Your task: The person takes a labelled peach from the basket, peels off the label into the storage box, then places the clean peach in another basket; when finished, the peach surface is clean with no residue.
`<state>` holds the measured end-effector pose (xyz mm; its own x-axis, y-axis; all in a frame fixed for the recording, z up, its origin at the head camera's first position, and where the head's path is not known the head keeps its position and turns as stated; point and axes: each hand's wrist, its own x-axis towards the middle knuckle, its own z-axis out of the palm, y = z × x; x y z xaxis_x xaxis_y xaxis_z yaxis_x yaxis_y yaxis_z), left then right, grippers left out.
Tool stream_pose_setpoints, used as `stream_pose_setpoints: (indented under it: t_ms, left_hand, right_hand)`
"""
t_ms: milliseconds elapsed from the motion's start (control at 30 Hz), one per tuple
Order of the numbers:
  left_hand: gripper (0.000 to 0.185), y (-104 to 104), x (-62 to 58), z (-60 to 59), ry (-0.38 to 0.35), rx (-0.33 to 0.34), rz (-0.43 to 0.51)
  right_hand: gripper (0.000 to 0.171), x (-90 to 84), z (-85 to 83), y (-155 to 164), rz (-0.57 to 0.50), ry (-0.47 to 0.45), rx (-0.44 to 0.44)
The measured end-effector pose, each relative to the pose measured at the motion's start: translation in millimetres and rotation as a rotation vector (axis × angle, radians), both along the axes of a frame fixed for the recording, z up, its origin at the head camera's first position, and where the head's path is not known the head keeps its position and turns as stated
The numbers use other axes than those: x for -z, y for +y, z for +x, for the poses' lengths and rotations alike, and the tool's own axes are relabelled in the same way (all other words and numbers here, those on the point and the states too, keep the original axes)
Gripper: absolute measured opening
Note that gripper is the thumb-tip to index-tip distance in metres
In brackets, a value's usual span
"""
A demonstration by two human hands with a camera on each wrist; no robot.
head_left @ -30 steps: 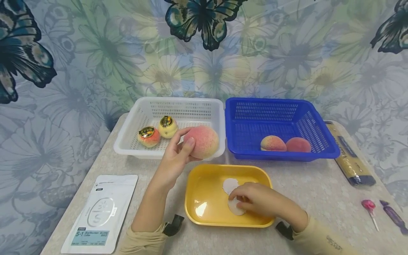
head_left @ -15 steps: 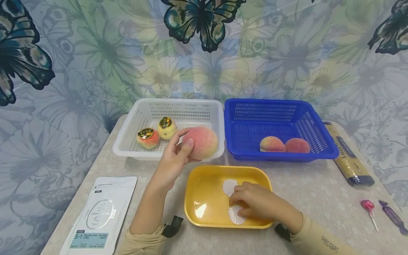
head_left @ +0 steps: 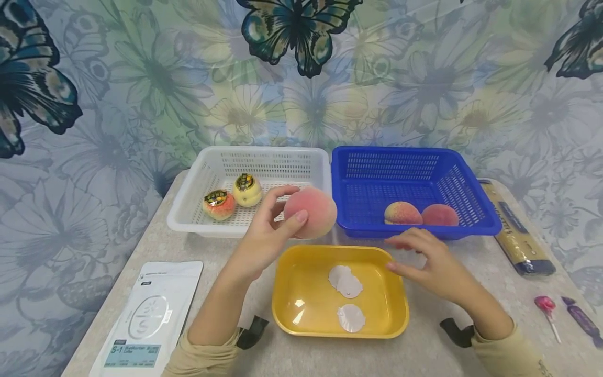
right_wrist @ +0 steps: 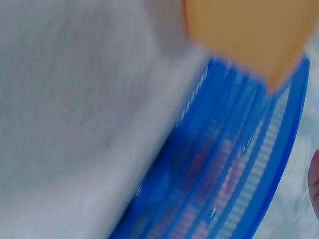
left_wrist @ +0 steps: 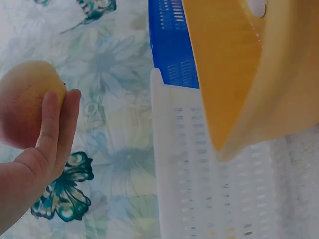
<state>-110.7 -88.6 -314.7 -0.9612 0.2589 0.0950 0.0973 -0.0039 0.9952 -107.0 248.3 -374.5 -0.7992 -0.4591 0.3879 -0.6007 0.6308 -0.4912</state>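
Your right hand just lifted out of yellow tray, fingers spread, holding nothing; white stickers left lying inside. Your left hand still grips peach above tray, shifted toward blue basket. Sticker not picked.

Speckled table — white basket, blue basket, yellow tray, pouch.

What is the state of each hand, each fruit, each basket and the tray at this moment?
Left hand: grips the pink peach, held up.
Right hand: open, holds nothing, above the tray's right edge.
White plastic basket: holds two stickered fruits.
Blue plastic basket: holds two peaches.
Yellow plastic tray: holds round white paper pieces.
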Motion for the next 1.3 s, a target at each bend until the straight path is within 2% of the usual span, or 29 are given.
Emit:
stream_pose_setpoints:
  t_ms: [100, 233, 333, 533, 733, 967, 1133, 1300]
  left_hand:
    - [0.052, 5.1, -7.2, 0.8, -0.01, 0.024, -0.043]
    - [0.055, 13.6, -14.3, -2.0, 0.018, 0.039, -0.125]
    - [0.054, 22.8, -16.6, -8.3, 0.058, 0.038, -0.192]
    - [0.053, 46.9, -12.8, -27.7, 0.14, 0.04, -0.263]
    - [0.054, 74.2, -0.7, -51.2, 0.202, -0.001, -0.382]
    - [0.053, 105.1, 23.7, -79.8, 0.257, -0.052, -0.466]
    - [0.053, 123.0, 34.7, -89.7, 0.281, -0.06, -0.546]
    - [0.054, 137.4, 44.3, -96.7, 0.3, -0.079, -0.708]
  right_hand:
    - [0.049, -3.7, -6.0, 22.4, -0.055, 0.044, 0.096]
    - [0.051, -4.4, -12.1, 49.4, -0.073, 0.035, 0.221]
    - [0.054, -2.3, -16.9, 67.5, -0.071, 0.015, 0.314]
    - [0.064, 6.6, -29.2, 97.6, -0.097, -0.018, 0.433]
    - [0.076, 19.1, -39.2, 116.6, -0.089, -0.03, 0.51]
    - [0.086, 25.0, -44.0, 121.4, -0.072, -0.108, 0.565]
    - [0.094, 26.8, -44.9, 123.7, -0.073, -0.171, 0.578]
    - [0.099, 30.0, -46.6, 126.0, -0.08, -0.216, 0.583]
